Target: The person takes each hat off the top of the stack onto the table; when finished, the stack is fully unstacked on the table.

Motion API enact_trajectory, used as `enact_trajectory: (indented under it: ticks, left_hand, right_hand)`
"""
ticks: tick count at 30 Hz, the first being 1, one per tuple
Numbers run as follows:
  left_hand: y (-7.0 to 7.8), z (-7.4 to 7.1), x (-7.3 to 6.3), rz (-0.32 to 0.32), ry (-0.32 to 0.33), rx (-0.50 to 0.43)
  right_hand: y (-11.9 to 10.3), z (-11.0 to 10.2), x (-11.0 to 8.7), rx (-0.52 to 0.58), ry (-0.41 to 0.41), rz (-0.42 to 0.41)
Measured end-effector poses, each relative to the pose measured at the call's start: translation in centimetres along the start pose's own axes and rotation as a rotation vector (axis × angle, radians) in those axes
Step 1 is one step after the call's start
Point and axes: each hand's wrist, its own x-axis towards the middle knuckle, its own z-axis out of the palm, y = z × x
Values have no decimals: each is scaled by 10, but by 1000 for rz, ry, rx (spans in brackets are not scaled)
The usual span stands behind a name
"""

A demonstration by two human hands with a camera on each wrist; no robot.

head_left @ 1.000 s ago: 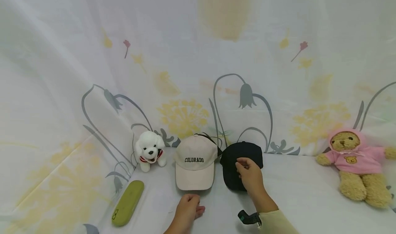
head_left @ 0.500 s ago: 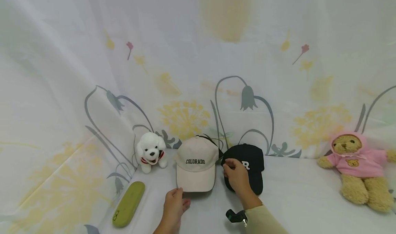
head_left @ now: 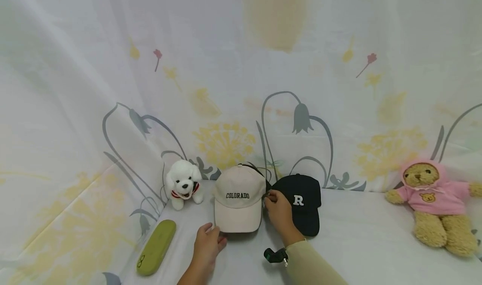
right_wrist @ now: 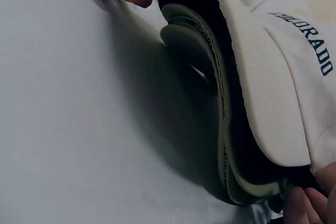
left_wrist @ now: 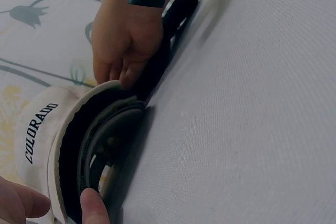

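Note:
A beige baseball cap lettered COLORADO sits atop other nested caps, whose brims show beneath its own in both wrist views. At its left front corner is my left hand, with thumb and fingers apart either side of the brim's edge. My right hand is at the stack's right side, thumb and fingers pinching the edge where brim and crown meet; the fingertips are partly hidden. Just behind that hand, a black baseball cap with a white R rests on the white surface.
A white plush dog stands left of the caps. Nearer the front left lies a green glasses case. A teddy bear in a pink hoodie sits at the far right. Behind everything rises a flower-printed cloth.
My right hand has moved left, off the front of the black cap to the beige cap's side, uncovering the R. My left hand has shifted left to the brim's left corner.

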Motion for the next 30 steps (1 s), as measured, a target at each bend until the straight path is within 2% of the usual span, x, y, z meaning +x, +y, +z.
enact_trajectory:
  ticks: [8,14,20,30]
  left_hand:
    - [1,2,3,11,12,-9]
    - [-1,2,6,-2,28,-24]
    - [-2,2,9,33,23,-43]
    - [-1,1,13,23,10,-67]
  right_hand:
    - [2,10,7,60,-10,55]
    - [3,13,7,84,-3,60]
    - [4,15,7,174,-8,98]
    - [0,16,5,332,3,186]
